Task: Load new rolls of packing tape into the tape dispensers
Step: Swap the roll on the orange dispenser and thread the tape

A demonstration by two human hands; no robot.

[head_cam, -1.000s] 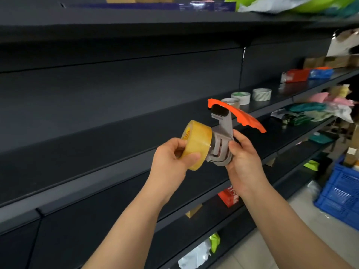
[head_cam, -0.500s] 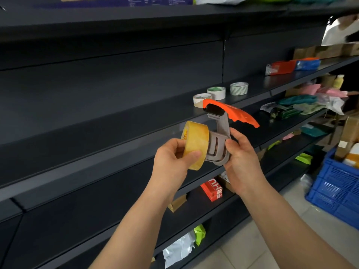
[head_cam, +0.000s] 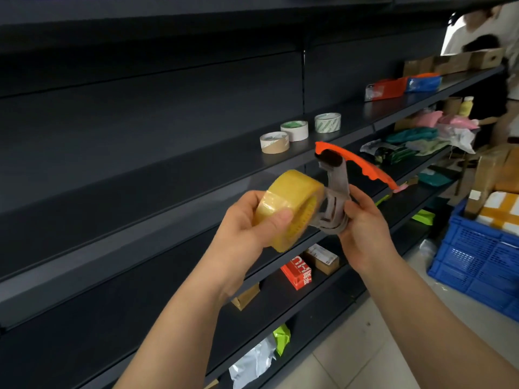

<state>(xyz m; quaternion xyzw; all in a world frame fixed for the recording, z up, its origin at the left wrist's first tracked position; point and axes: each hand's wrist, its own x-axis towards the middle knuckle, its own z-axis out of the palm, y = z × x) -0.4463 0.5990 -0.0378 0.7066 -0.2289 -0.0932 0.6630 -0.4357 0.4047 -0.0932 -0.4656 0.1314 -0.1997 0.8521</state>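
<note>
My left hand grips a yellow roll of packing tape, thumb across its front face. The roll's open side sits against the grey hub of a tape dispenser with an orange handle. My right hand holds the dispenser by its grey frame, handle pointing up and to the right. Both are held in the air in front of dark shelves. How far the roll sits on the hub is hidden.
Three tape rolls lie on the dark shelf behind. Red and blue packs and cardboard boxes stand farther right. Lower shelves hold a red box and bags. A blue crate stands on the floor at right. A person is at the top right.
The roll has tilted so its outer band now faces up, still pressed against the dispenser's hub. My view has swung left and down, so the shelf items sit farther right.
</note>
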